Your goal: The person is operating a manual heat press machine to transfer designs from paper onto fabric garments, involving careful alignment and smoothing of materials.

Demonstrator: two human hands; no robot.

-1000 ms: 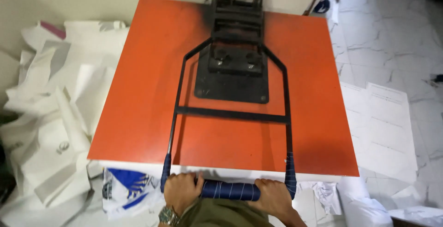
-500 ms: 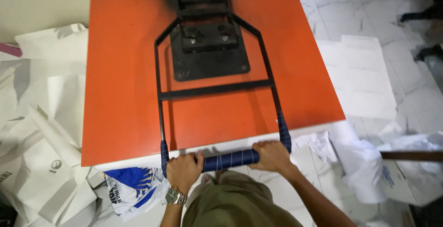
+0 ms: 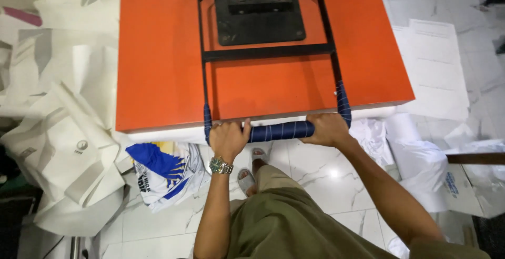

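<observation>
- Since the earlier frames, the orange press plate [image 3: 163, 69] is seen larger and higher in the view, and the handle bar has been brought closer to the body; both hands have stayed on it.
- The left hand [image 3: 229, 139] is wrapped around the left end of the blue-wrapped handle bar [image 3: 281, 131], its grip clamped tight on the bar; a metal wristwatch [image 3: 220, 165] is worn on that wrist.
- The right hand [image 3: 327, 129] is closed over the right end of the same bar, its grip likewise clamped on it, beside the right corner of the frame.
- The handle bar lies just in front of the near edge of the orange plate, and is joined to a black metal frame [image 3: 268, 52] that runs back across the plate to a dark square block [image 3: 259, 14].
- Below the plate's left corner, a white bag with a blue print [image 3: 160, 172] is seen on the tiled floor [image 3: 310, 172].
- White paper bags [image 3: 63, 148] are piled on the left.
- White sheets [image 3: 436, 64] and crumpled paper lie on the right.
- Olive trousers and a sandalled foot [image 3: 245, 180] are seen below the hands.
</observation>
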